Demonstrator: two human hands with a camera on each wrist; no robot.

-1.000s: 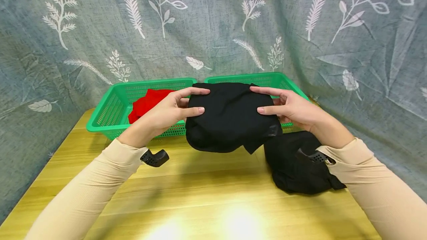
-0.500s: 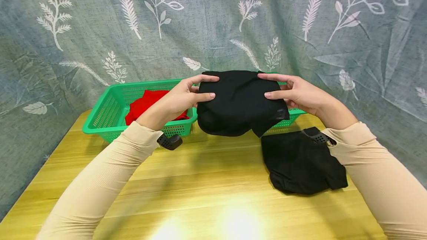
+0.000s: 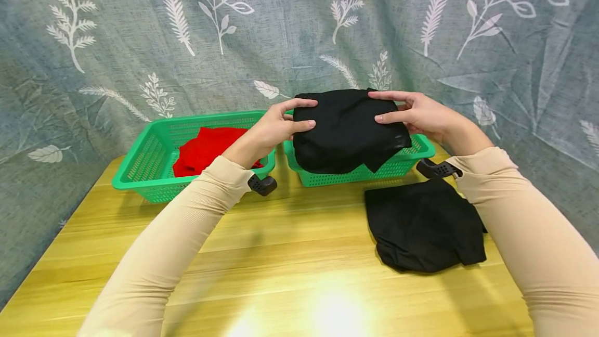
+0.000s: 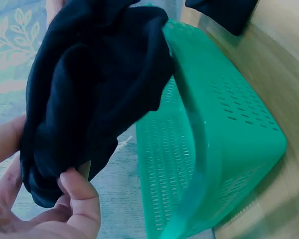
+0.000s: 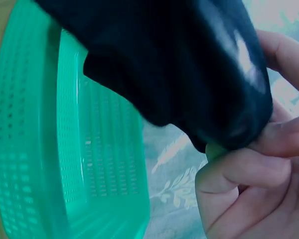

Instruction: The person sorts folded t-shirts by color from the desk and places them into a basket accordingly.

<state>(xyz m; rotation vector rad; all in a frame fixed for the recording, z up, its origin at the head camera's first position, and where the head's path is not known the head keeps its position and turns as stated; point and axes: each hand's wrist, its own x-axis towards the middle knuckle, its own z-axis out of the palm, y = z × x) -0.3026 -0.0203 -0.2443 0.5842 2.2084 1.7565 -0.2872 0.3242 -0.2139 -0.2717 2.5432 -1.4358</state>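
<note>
A folded piece of black clothing (image 3: 346,131) hangs between both hands above the right green basket (image 3: 360,175). My left hand (image 3: 281,122) pinches its left edge, thumb on the near face. At the opposite edge my right hand (image 3: 421,116) grips it the same way. The left wrist view shows the black fabric (image 4: 94,84) bunched in soft layers, with curled fingers (image 4: 82,196) under its edge. From the right wrist, a small shiny print shows on the cloth (image 5: 189,64), and the basket's inner wall (image 5: 109,144) lies below it.
Left of it stands another green basket (image 3: 150,191) with red clothing (image 3: 208,150) inside. A second black garment (image 3: 426,225) lies on the wooden table (image 3: 281,274) at the right, near my right sleeve. A patterned grey-blue curtain (image 3: 290,25) hangs behind the baskets.
Both hands have carried the black clothing forward and slightly right, from in front of the baskets to over the right one. The grip looks the same throughout.
</note>
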